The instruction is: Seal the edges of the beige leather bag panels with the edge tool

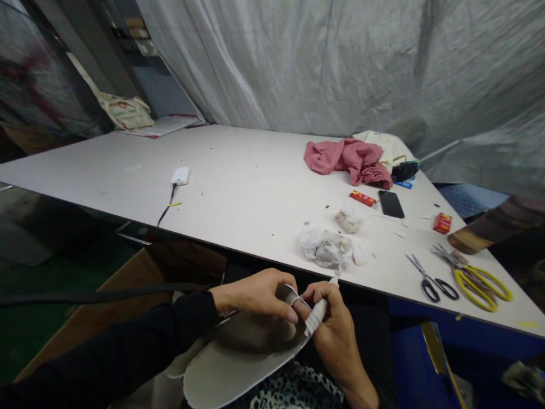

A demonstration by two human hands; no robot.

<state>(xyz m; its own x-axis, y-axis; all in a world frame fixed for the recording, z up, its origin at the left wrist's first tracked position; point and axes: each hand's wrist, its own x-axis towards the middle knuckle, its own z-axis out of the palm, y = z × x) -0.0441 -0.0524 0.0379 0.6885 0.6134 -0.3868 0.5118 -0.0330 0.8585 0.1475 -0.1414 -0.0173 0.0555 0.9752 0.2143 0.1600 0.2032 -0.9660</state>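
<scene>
Steadying a pale beige, curved, shoe-shaped piece with a white edge (225, 378), the left hand (264, 292) has its thumb and fingers drawn together over the rim of its opening. The piece sits over the lap, just off the table's near edge, perhaps so it can be turned freely. The right hand (334, 321) has its fingers curled tightly round one narrow, white, tape-wrapped handle (315, 318) beside that same rim; the wrapping presumably gives a better grip.

On the white, flat-topped table (238, 199), two lumpy bundles in clear plastic, a larger one (327, 249) and a smaller one (349, 220), lie by the near edge, probably for easy reach. Toward the near right corner are two pairs of scissors, one with black handles (431, 284) and one with yellow handles (477, 287), likely set on the right hand's side for quick pick-up. Between these and the far edge are two small red packets, one long (363, 198) and one boxy (443, 223), and one black phone (390, 204).

One crumpled pink cloth (344, 159) is by the far right corner, seemingly pushed aside. One white, square device with a black cable (181, 175) lies toward the near edge's left half.
</scene>
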